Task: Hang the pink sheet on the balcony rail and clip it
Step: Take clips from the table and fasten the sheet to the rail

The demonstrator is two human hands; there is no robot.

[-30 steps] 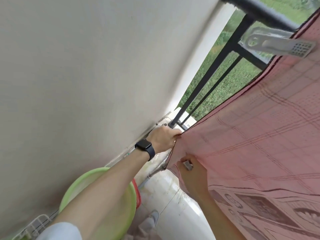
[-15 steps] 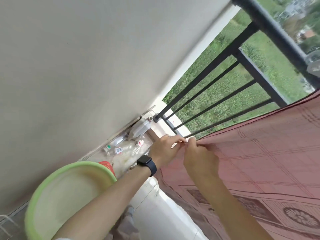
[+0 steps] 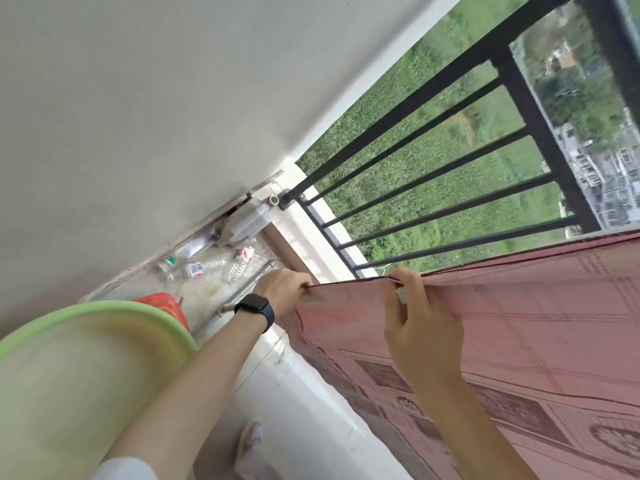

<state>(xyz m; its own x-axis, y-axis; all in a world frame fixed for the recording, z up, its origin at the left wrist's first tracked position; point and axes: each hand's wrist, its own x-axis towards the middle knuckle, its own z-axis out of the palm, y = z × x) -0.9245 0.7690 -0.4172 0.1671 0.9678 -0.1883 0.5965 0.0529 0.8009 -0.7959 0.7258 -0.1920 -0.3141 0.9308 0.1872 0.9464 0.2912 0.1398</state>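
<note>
Against the black metal balcony railing (image 3: 433, 102), the large pink patterned cotton sheet (image 3: 519, 327) hangs draped, its side edge pulled taut between both hands. Left of it sits a round green plastic basin (image 3: 104, 327). The left hand (image 3: 282, 291), a black smartwatch (image 3: 255, 310) on its wrist, is pinched shut on the sheet's corner; the right hand (image 3: 417, 317) is clamped on the same hem further along. Straightening appears to be in hand; the next move likely calls for a clip, none visible here.
</note>
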